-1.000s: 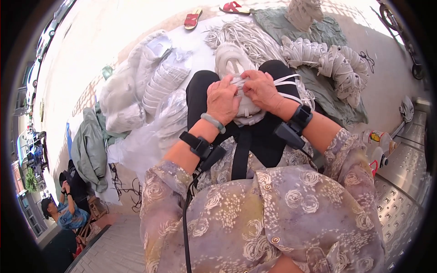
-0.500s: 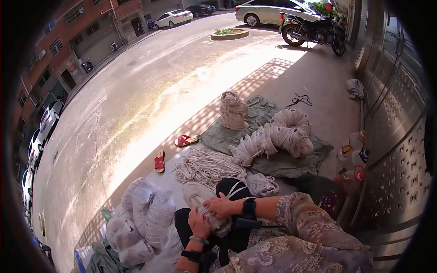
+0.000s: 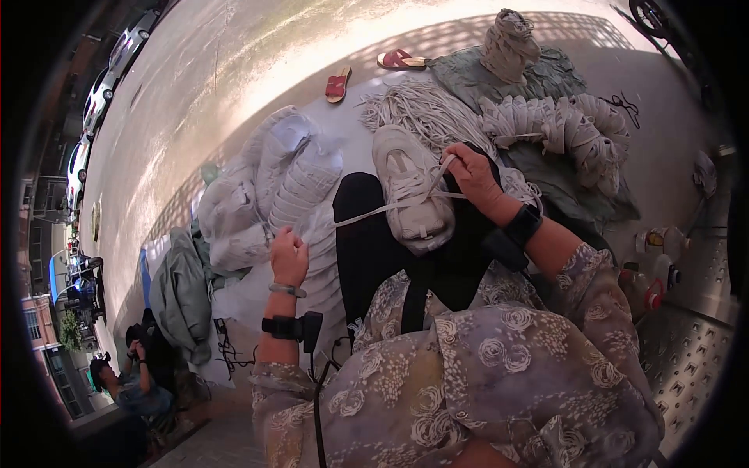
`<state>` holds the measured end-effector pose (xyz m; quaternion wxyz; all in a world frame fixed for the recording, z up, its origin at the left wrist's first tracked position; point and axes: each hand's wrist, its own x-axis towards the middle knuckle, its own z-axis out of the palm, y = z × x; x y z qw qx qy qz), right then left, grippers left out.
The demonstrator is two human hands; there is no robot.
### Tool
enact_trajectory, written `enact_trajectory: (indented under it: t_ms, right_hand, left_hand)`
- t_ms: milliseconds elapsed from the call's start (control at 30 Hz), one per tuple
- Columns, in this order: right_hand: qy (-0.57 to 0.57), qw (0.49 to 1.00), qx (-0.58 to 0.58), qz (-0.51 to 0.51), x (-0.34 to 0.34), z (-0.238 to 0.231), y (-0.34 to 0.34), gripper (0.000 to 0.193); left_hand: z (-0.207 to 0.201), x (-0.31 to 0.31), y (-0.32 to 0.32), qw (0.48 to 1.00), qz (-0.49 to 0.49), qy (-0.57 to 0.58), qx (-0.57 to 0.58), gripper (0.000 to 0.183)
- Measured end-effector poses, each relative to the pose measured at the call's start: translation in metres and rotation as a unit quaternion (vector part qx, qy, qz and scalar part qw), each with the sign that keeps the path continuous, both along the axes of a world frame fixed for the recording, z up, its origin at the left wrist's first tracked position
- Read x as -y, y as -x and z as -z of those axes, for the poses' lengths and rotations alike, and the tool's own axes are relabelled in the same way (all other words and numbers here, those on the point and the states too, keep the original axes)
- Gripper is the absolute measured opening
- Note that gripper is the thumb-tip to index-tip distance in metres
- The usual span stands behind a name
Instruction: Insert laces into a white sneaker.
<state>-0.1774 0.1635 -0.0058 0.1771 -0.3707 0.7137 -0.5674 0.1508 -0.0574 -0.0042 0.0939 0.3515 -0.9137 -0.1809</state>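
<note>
A white lace-up shoe [image 3: 420, 225] rests on my lap between my dark-clad knees, its toe pointing away from me. Pinched in my right hand [image 3: 476, 181] is a white shoelace [image 3: 437, 173], raised beside the shoe's right side. Another stretch of lace runs taut across the shoe to the left, toward my left hand [image 3: 289, 257]. That hand is closed in line with the lace; the last stretch blends into the white behind it. Beyond the toe lies a heap of loose white laces [image 3: 425, 109].
White shoes in clear plastic [image 3: 269, 183] lie at my left, beside green cloth [image 3: 179, 288]. At right, stacked off-white pieces [image 3: 558, 129] and an upright bundle [image 3: 509, 47] rest on a green sheet [image 3: 550, 70]. Red sandals [image 3: 338, 84] lie ahead. Another person [image 3: 140, 386] sits far left.
My hands were together over the shoe; now they are spread apart, drawing the lace out to both sides. The view has tilted down and swung left.
</note>
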Motion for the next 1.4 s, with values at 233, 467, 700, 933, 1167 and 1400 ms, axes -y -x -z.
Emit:
enact_trajectory:
  t_ms: [233,467,700,933,1167,1400]
  right_hand:
    - [0.065,0.99,0.123,0.007,-0.005,0.014,-0.006,0.015]
    - [0.046,0.997,-0.03,0.054,-0.009,-0.003,-0.008,0.014]
    - [0.081,0.936,0.34,-0.031,0.008,-0.036,-0.005,0.009]
    - [-0.065,0.891,0.373,-0.251,0.0,-0.06,0.035,0.009]
    - [-0.12,0.938,0.234,-0.225,-0.003,-0.059,0.039,0.012]
    - [-0.074,0.932,-0.354,0.039,0.027,-0.018,0.027,0.009]
  left_hand:
    - [-0.026,-0.063,0.106,0.979,0.175,0.081,-0.064,0.036]
    - [-0.008,-0.069,0.128,0.922,0.322,0.213,-0.02,0.004]
    - [-0.008,-0.069,0.126,0.934,0.303,0.185,-0.04,0.003]
    - [-0.006,-0.067,0.129,0.942,0.288,0.162,-0.055,0.003]
    - [-0.006,-0.068,0.129,0.943,0.284,0.165,-0.045,0.003]
    - [-0.012,-0.07,0.13,0.945,0.287,0.153,-0.045,0.005]
